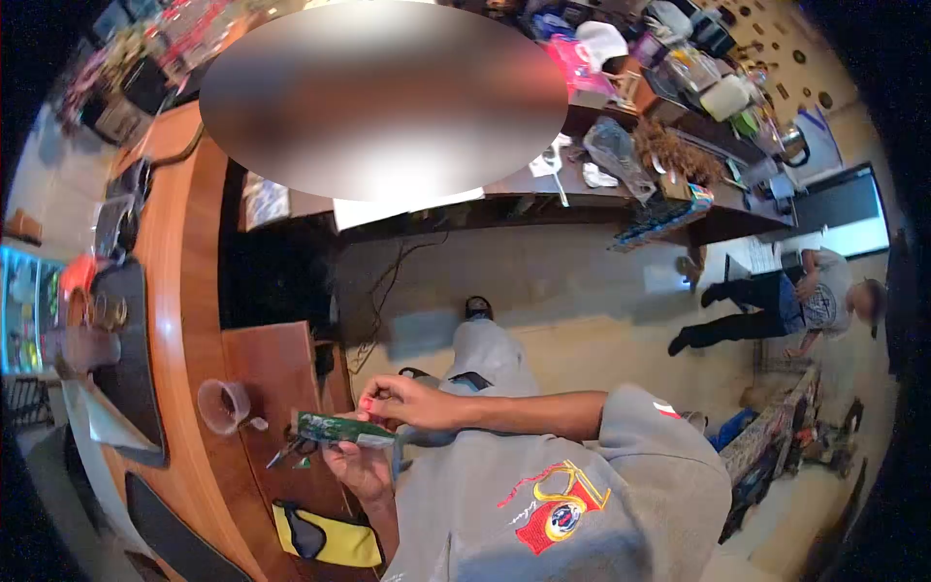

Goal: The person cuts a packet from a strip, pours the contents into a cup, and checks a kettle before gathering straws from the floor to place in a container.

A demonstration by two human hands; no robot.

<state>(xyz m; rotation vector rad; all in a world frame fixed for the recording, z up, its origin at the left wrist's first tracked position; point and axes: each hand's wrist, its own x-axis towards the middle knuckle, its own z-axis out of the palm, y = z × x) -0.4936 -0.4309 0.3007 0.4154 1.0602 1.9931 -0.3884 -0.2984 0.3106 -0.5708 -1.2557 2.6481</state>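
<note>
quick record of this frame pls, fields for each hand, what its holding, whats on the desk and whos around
left hand: under the green circuit board, gripping it from below
right hand: pinching the board's near end from above
board: roughly level, over the wooden desk
desk items: cup beside the board, yellow and black pouch, small tools under the board
others: a person farther off on the floor

- A green circuit board [339,428], long and narrow, lies roughly level with one flat face up, above the edge of a wooden desk.
- Its right end sits between two hands; its left end juts free, over small dark tools too blurred to identify.
</note>
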